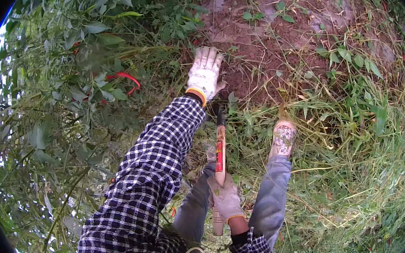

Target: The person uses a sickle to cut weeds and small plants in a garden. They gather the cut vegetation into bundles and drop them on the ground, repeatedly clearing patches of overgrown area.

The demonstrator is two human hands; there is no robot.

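My left hand (205,70), in a soiled white work glove with a yellow cuff edge, is stretched forward at the border between the weeds and the bare soil. Its back faces up, the fingers lie straight, and the thumb sticks out to the right. Nothing shows in its grasp. Lower down, my right hand (225,195), gloved too, grips a wooden-handled tool (220,154) with a red label on the shaft. The tool points away from me. Its dark metal end (220,116) lies among grass just below my left hand, and the blade's shape is hard to make out.
Pepper plants (108,38) with red chili peppers (126,77) crowd the left side. Reddish-brown soil (253,65) with scattered stems lies ahead. Cut or flattened grass (331,199) covers the right. My muddy right shoe (283,137) stands at the soil's edge.
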